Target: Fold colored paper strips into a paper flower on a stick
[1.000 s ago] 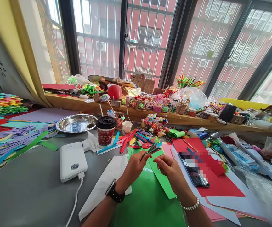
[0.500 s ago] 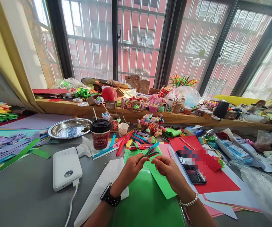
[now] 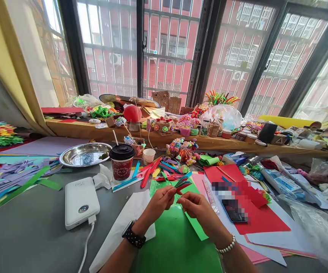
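Note:
My left hand (image 3: pixel 161 201) pinches a small bundle of thin green, blue and red paper strips (image 3: pixel 182 183), whose ends fan out up and to the right. Close beside it, my right hand (image 3: pixel 195 206) has its thumb and fingertips pressed together near the lower end of the bundle; what it holds, if anything, is too small to make out. Both hands are above a green sheet (image 3: pixel 178 242) and a lighter green strip of paper (image 3: pixel 199 227).
A white power bank (image 3: pixel 82 203) with a cable and a lidded cup (image 3: pixel 122 163) stand left of my hands. Behind is a metal tray (image 3: pixel 84 154). Red paper (image 3: pixel 266 220) and a phone (image 3: pixel 234 211) lie right. Crafts line the windowsill.
My right hand has moved slightly left, closer to my left hand and the bundle. The strips are tilted a little differently in my left hand.

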Demonstrator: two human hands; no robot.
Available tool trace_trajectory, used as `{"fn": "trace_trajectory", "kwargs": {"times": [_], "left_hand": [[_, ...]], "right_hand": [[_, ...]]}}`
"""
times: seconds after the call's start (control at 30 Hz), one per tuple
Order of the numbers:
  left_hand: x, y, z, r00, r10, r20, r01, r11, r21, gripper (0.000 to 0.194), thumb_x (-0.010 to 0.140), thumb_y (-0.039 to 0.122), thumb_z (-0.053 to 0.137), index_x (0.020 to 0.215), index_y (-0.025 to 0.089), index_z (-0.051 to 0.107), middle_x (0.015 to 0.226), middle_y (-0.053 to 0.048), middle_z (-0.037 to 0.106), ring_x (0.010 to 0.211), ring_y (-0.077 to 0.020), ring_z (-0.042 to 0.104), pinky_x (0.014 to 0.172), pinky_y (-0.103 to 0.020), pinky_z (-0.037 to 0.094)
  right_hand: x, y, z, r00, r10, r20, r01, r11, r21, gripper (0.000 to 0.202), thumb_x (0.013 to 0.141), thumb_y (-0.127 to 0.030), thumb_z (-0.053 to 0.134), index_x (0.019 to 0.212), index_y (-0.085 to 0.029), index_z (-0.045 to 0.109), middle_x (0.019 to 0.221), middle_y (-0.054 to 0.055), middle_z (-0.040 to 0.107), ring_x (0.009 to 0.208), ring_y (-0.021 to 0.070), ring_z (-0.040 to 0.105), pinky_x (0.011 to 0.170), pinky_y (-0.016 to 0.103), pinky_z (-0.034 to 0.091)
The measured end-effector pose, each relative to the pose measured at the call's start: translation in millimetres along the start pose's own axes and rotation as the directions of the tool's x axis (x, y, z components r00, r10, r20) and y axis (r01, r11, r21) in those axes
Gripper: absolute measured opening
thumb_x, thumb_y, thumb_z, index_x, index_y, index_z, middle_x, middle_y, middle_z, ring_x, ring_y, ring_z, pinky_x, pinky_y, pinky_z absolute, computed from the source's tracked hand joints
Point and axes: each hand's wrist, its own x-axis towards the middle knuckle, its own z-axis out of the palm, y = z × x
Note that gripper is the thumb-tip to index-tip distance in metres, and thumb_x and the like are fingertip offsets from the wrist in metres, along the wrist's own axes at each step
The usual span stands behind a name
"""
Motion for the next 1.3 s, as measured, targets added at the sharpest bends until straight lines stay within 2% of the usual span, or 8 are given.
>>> {"fn": "trace_trajectory", "kwargs": {"times": [0.13,0.37,0.5,0.77,0.9,0.97,1.17,1.3], "left_hand": [[-0.8,3.9,2.9,0.997,-0.066,0.029,0.069,0.99,-0.125,0.033,0.075,0.048,0.042,0.075,0.015,0.043,0.043,0.01,0.027,0.037,-0.0027,0.015,0.037,-0.019,0.011],[-3.9,9.2,4.9,0.986,-0.135,0.097,0.154,0.961,-0.228,0.034,0.077,0.046,0.041,0.06,0.019,0.029,0.042,0.01,0.026,0.036,-0.0027,0.014,0.038,-0.022,0.009],[-4.3,9.5,5.1,0.97,-0.169,0.172,0.208,0.948,-0.241,0.035,0.077,0.046,0.04,0.059,0.018,0.032,0.041,0.01,0.025,0.035,-0.003,0.015,0.039,-0.022,0.008],[-2.1,6.7,8.9,0.957,-0.216,0.193,0.248,0.954,-0.166,0.04,0.077,0.049,0.038,0.051,0.018,0.035,0.037,0.009,0.025,0.035,-0.0036,0.016,0.039,-0.025,0.009],[-1.9,3.7,9.6,0.959,-0.221,0.179,0.247,0.959,-0.139,0.038,0.078,0.047,0.037,0.056,0.017,0.039,0.037,0.009,0.027,0.035,-0.0039,0.018,0.04,-0.025,0.01],[-2.5,2.3,9.5,0.952,-0.217,0.216,0.253,0.954,-0.159,0.036,0.078,0.046,0.036,0.059,0.017,0.041,0.038,0.009,0.028,0.035,-0.0038,0.017,0.041,-0.025,0.009],[-6.8,4.5,8.2,0.862,-0.27,0.43,0.382,0.903,-0.199,0.035,0.08,0.046,0.035,0.064,0.016,0.043,0.04,0.01,0.022,0.037,-0.0041,0.01,0.042,-0.025,0.007],[-9.5,6.7,8.6,0.79,-0.294,0.538,0.429,0.892,-0.143,0.033,0.08,0.046,0.035,0.07,0.015,0.045,0.041,0.009,0.021,0.038,-0.0047,0.011,0.042,-0.025,0.007]], "right_hand": [[1.4,0.2,-4.0,1.0,0.018,0.026,-0.017,1.0,-0.021,0.027,0.069,-0.04,0.057,0.066,-0.013,0.053,0.05,-0.005,0.044,0.04,0.0021,0.021,0.04,0.022,0.01],[4.5,7.3,-13.0,0.995,0.05,0.086,-0.049,0.999,-0.02,0.026,0.068,-0.037,0.059,0.064,-0.012,0.052,0.05,-0.005,0.044,0.038,0.0014,0.024,0.039,0.021,0.01],[5.6,7.8,-20.0,0.987,0.088,0.134,-0.083,0.996,-0.042,0.026,0.068,-0.037,0.059,0.065,-0.012,0.053,0.05,-0.005,0.045,0.038,0.0011,0.023,0.039,0.021,0.01],[0.7,0.8,-26.6,0.984,0.122,0.133,-0.098,0.98,-0.175,0.028,0.068,-0.039,0.058,0.063,-0.012,0.051,0.049,-0.006,0.043,0.038,0.0014,0.023,0.038,0.02,0.011],[2.7,2.5,-32.6,0.982,0.126,0.139,-0.09,0.966,-0.243,0.027,0.068,-0.039,0.058,0.064,-0.012,0.052,0.049,-0.005,0.045,0.039,0.0018,0.025,0.038,0.02,0.013],[4.0,3.8,-36.9,0.976,0.134,0.17,-0.084,0.959,-0.272,0.028,0.068,-0.04,0.057,0.067,-0.012,0.054,0.05,-0.004,0.046,0.04,0.0023,0.027,0.038,0.019,0.015],[5.3,4.6,-48.7,0.96,0.09,0.264,0.043,0.887,-0.46,0.028,0.068,-0.039,0.057,0.064,-0.012,0.058,0.048,-0.004,0.046,0.041,0.004,0.032,0.039,0.018,0.023],[11.7,-2.6,-54.4,0.927,0.061,0.371,0.166,0.818,-0.551,0.02,0.066,-0.032,0.059,0.064,-0.012,0.06,0.056,-0.001,0.054,0.051,0.0073,0.046,0.049,0.018,0.035]]}}
